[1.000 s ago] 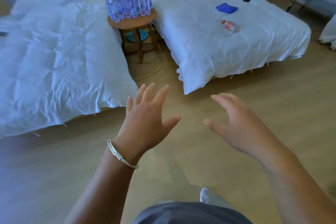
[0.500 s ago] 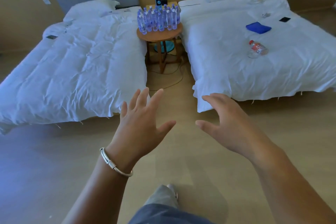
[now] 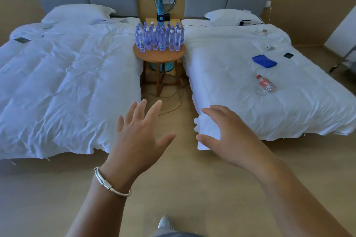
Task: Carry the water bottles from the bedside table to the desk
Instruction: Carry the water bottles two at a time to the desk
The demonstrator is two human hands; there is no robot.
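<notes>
Two beds (image 3: 63, 82) flank bedside table (image 3: 159, 56); perhaps twenty water bottles (image 3: 159, 37).

Bare forearms, silver coiled bangle (image 3: 112, 184) on left wrist, grey shoe (image 3: 165, 222)

soft bluish daylight, mostly sharp, wide-angle bending at edges, faint floor shadows.

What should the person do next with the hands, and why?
Probably step forward down the gap between the two beds. The left hand and right hand are open and hold nothing, and the water bottles stand clustered on the round bedside table, well beyond the hands.
</notes>
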